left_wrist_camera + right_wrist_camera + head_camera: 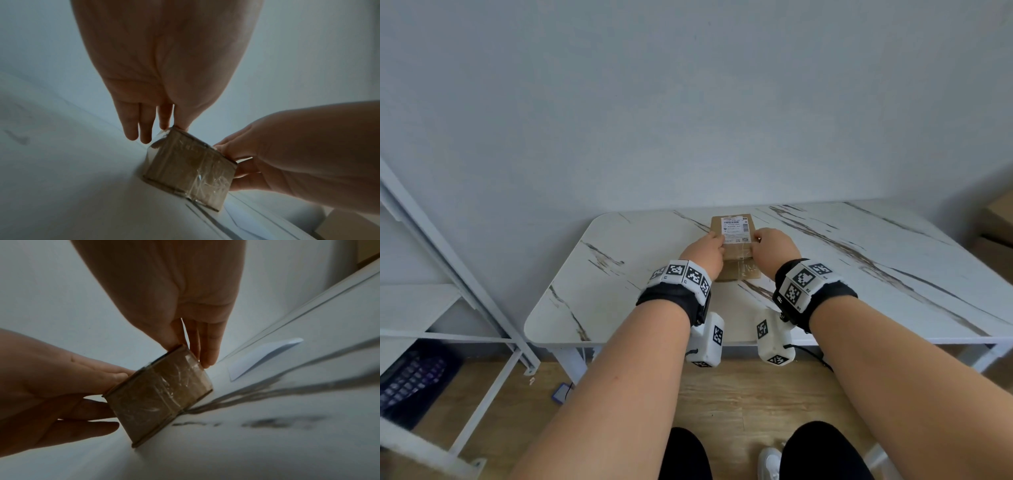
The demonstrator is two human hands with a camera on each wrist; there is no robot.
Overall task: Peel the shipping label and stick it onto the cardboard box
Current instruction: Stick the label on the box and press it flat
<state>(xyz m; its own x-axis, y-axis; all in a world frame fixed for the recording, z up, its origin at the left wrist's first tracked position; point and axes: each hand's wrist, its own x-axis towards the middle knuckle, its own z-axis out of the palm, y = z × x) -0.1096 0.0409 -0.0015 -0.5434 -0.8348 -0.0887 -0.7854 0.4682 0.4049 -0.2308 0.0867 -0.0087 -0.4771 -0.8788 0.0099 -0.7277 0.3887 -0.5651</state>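
Note:
A small brown cardboard box [736, 265] wrapped in clear tape lies on the marble-patterned table [859, 291]. A white shipping label [736, 228] lies flat on its top, towards the far end. My left hand [705, 253] sits at the box's left side and my right hand [774, 248] at its right side. In the left wrist view my left hand [144, 123] has straight fingers beside the box [189, 170] and its thumb on the top edge. The right wrist view shows my right hand [205, 340] the same way against the box [160, 395].
A white slip of paper [265, 356] lies on the table just beyond the box on the right. A white metal shelf frame [448, 274] stands at the left. Brown cartons [996, 222] sit past the table's right end. The wall is right behind the table.

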